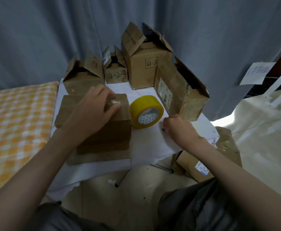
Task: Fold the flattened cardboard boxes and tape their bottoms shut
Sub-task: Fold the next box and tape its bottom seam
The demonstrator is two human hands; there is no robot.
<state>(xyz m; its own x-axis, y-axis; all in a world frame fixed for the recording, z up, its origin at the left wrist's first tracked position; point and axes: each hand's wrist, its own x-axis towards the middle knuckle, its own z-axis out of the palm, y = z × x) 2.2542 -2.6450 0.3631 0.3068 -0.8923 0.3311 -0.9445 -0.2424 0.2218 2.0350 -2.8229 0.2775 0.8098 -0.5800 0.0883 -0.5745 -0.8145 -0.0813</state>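
Observation:
A folded cardboard box (113, 130) lies near the front left of the small white-covered table (149, 145). My left hand (93, 110) rests flat on its top, fingers straight, pressing a shiny strip of clear tape near the far edge. A yellow tape roll (144, 105) stands on its edge just right of the box. My right hand (179, 129) sits on the cloth in front of the roll with its fingers curled. A small dark tip shows under it; what it belongs to is hidden.
Several folded boxes with open flaps line the table's back: a low one (83, 77), a small one marked 4-2-3 (116, 75), a tall one (146, 64), and one at the right (181, 97). Flattened cardboard (203, 164) lies on the floor at right. A yellow-checked bed (16, 122) borders the left.

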